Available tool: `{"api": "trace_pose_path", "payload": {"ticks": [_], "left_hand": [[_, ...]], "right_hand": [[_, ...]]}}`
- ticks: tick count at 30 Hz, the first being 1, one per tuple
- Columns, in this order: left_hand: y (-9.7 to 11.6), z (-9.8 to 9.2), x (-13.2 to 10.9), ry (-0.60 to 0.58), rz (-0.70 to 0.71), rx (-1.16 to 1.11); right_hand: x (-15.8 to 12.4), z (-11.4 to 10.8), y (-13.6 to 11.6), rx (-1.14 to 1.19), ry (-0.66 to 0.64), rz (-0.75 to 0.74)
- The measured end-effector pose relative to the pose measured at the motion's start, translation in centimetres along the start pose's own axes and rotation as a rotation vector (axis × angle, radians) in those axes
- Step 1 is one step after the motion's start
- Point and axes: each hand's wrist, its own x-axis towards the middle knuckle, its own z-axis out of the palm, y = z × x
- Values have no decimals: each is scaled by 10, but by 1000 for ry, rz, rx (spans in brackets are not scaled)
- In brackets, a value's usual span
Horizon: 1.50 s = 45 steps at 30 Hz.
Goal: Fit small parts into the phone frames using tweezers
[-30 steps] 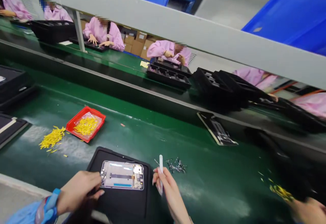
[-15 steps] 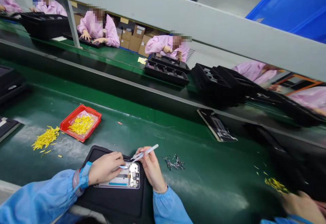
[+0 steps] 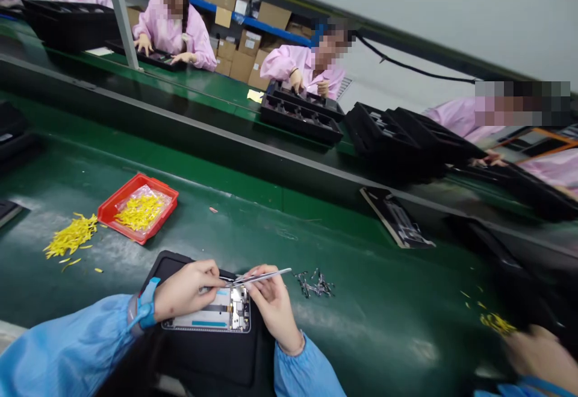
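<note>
An open phone frame (image 3: 212, 315) lies on a black mat (image 3: 212, 361) at the near edge of the green belt. My left hand (image 3: 187, 288) rests on the frame's top edge, fingers curled and pinched over it. My right hand (image 3: 271, 300) grips slim metal tweezers (image 3: 262, 276), whose tips point left towards the frame's upper right corner, beside my left fingertips. Whether the tweezers hold a part is too small to see. A small heap of dark metal parts (image 3: 316, 285) lies just right of my right hand.
A red tray (image 3: 138, 207) of yellow strips sits at left, with a loose yellow pile (image 3: 70, 237) beside it. A black tray (image 3: 397, 225) lies on the belt's far side. Another person's hand (image 3: 539, 355) shows at lower right. People in pink work opposite behind black trays (image 3: 302, 120).
My left hand came onto the frame and my right hand swung the tweezers from upright to pointing left at it. The camera view has tilted up a little.
</note>
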Motion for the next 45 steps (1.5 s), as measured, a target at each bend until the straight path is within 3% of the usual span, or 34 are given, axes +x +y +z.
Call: {"api": "trace_pose_path", "payload": {"ticks": [17, 45], "left_hand": [[0, 0, 3, 12, 6, 66], [1, 7, 5, 155, 46, 136]], "right_hand": [[3, 7, 6, -3, 58, -43], [2, 9, 3, 1, 52, -96]]}}
